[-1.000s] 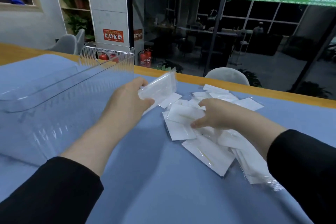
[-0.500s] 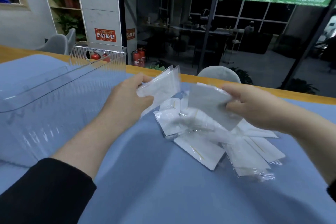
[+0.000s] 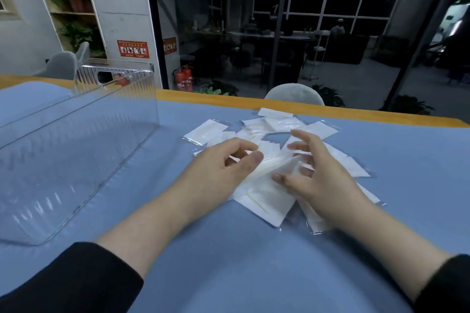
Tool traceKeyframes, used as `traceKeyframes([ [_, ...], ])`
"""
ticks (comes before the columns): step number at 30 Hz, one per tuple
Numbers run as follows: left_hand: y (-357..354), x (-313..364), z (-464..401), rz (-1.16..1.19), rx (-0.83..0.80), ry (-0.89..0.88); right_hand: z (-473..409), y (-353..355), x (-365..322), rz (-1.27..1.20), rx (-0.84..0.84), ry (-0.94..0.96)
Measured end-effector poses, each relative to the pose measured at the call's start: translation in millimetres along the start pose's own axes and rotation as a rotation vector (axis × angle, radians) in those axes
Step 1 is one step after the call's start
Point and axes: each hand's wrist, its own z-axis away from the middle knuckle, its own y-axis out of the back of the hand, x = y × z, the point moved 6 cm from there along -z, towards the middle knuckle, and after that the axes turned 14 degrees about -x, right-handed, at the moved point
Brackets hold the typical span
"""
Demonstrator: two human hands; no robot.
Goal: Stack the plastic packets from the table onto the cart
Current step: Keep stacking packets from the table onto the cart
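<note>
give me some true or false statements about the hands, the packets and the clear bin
1. The clear plastic bin holds a stack of packets. False: no packets show in it.
2. The bin stands left of the white plastic packets. True.
3. Both hands are over the packet pile. True.
4. The left hand rests on the bin's rim. False: it is at the packets, near the right hand.
5. The blue table cover lies under the packets. True.

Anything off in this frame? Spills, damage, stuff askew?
No damage or spill that shows. The plastic packets lie in a loose, overlapping heap at mixed angles on the blue table cover, not stacked. Both hands, left hand and right hand, are squaring a few together. The clear bin beside them looks empty.
</note>
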Motion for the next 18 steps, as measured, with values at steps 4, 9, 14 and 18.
traceKeyframes([
  [4,-5,-1,-2,0.133,0.124,-0.014,-1,-11,-11,0.063,-0.057,0.046],
  [9,1,3,4,0.303,0.346,-0.131,4,-7,-21,0.043,0.003,0.101],
  [14,-3,3,1,0.08,0.149,-0.067,7,-16,-18,0.086,-0.08,0.067],
  [18,9,5,5,-0.318,-0.144,0.072,10,-5,-24,0.09,0.048,0.114],
])
